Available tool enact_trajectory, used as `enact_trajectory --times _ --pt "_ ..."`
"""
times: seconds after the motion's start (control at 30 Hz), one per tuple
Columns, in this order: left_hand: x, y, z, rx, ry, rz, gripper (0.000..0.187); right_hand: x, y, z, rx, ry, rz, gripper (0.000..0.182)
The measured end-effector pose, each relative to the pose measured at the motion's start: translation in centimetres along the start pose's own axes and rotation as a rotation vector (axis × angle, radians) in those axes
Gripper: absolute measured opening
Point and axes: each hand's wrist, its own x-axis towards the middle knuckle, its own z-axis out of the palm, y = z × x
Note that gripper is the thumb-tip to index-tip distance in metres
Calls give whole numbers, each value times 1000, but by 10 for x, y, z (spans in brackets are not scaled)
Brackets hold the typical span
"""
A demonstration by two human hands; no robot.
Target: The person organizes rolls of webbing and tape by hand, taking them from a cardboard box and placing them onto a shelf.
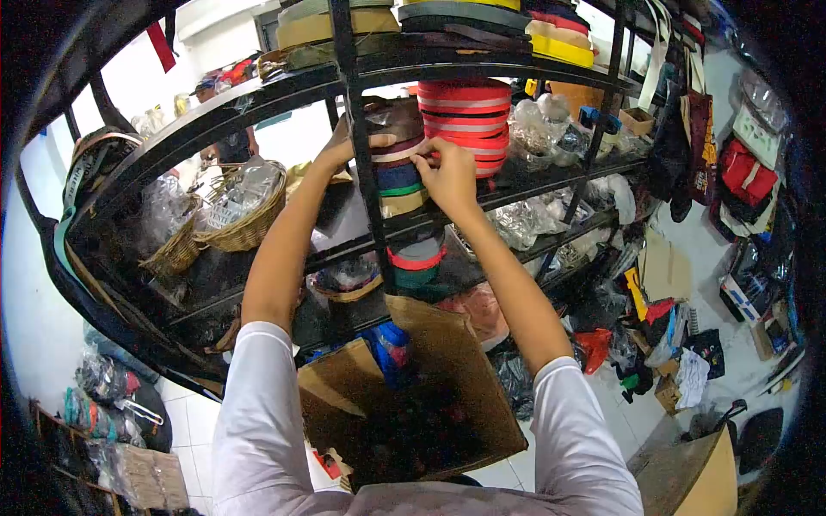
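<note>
Black metal shelving (258, 103) fills the storeroom, and on its middle shelf the right hand (449, 176) pinches the edge of a stack of red ribbon rolls (465, 120). The left hand (348, 146) curls around a darker roll stack (397, 163) just beside it, behind an upright post. Wicker baskets (232, 219) sit toward the shelf's left end; an open cardboard box (413, 396) lies below.

My arms are bare from above the elbow down. Short white sleeves cover both upper arms, loose, with plain hems and soft folds. No watch, ring or glove on my left hand (344, 148) or right hand (449, 176).
</note>
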Motion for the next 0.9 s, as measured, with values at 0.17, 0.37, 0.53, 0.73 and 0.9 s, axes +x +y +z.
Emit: enact_trajectory --times 0.17,0.37,0.53,0.73,0.9 --pt "1 -4 -1 73 -40 68 91 -16 1 -4 -9 119 -81 19" --pt "-20 10 -11 89 -138 -154 77 -67 1 -52 196 35 90 19" --pt "-49 -34 -19 135 133 -129 89 -89 20 -60 8 -141 40 46" --pt "-121 -24 6 -149 308 -305 58 -50 0 -19 -218 -333 228 90" --pt "-219 88 1 -25 231 -107 36 -46 -11 6 -239 -414 357 116"
